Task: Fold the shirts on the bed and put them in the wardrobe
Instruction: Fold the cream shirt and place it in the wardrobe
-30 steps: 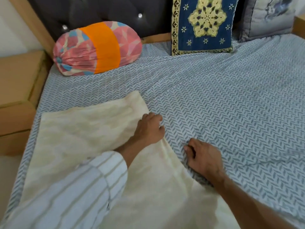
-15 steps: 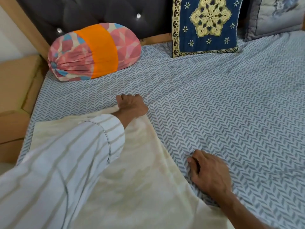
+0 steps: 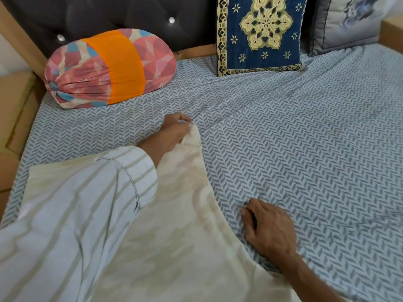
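A cream shirt (image 3: 174, 232) with a faint pale pattern lies spread flat on the bed's left half. My left hand (image 3: 174, 131) pinches the shirt's far right corner and lifts it slightly off the sheet. My right hand (image 3: 269, 229) rests palm down on the sheet just beside the shirt's right edge, fingers curled toward the edge; whether it grips the cloth I cannot tell. My striped left sleeve (image 3: 72, 214) hides much of the shirt's left part.
The bed sheet (image 3: 305, 160) is blue-grey herringbone. An orange and pink bolster (image 3: 111, 68) lies at the head, a blue patterned cushion (image 3: 259, 33) and a grey cushion (image 3: 344, 20) lean on the dark headboard. A wooden bedside unit (image 3: 13, 110) stands left.
My left hand slid up the shirt's right edge from its middle to the far corner and now pinches that corner. My right hand stayed by the near edge.
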